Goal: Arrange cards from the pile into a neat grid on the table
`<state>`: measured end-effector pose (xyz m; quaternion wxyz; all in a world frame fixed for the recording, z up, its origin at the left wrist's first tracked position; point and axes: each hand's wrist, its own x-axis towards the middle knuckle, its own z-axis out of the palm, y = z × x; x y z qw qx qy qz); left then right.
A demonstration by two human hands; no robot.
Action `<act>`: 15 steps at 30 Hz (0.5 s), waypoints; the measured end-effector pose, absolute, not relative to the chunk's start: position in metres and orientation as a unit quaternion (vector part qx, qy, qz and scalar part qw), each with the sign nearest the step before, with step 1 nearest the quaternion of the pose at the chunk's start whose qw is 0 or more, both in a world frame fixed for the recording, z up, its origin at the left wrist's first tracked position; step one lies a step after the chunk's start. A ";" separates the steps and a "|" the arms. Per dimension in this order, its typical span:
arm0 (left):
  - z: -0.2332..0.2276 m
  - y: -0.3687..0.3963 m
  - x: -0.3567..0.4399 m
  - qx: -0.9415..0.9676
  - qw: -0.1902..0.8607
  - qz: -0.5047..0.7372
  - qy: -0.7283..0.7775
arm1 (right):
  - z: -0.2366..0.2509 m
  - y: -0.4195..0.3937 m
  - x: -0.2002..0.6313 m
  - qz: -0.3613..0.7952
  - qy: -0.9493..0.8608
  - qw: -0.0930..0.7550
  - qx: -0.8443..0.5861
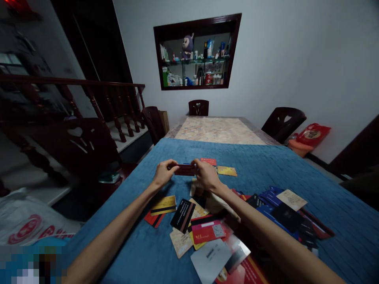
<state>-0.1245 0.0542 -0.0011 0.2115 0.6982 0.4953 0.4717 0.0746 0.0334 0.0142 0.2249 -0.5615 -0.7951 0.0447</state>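
A dark red card (184, 170) is held up between my two hands, just above the blue cloth. My left hand (164, 172) pinches its left end between thumb and fingers. At the right end, my right hand (205, 174) grips the same card with curled fingers. Behind the right hand lie a red card (208, 161) and a yellow card (227, 170). Closer to me is a loose pile with a gold card (164, 205), a black striped card (183, 215), a red card with a square code (208, 229) and a white card (211, 258). My right forearm hides part of the pile.
More cards, among them a black one (287, 217) and a beige one (291, 199), are heaped at the right. The blue cloth (133, 244) covers the near table. Dark chairs (283, 123) stand around it. A white plastic bag (32, 221) is at the left.
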 end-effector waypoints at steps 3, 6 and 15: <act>0.008 0.068 -0.117 0.696 0.198 0.473 0.503 | 0.013 0.050 0.078 0.040 -0.785 0.247 -0.566; 0.011 0.085 -0.110 0.689 0.191 0.481 0.508 | 0.013 0.065 0.080 0.023 -0.780 0.270 -0.564; 0.007 0.134 -0.087 0.670 0.151 0.454 0.568 | 0.007 0.108 0.090 0.026 -0.772 0.270 -0.575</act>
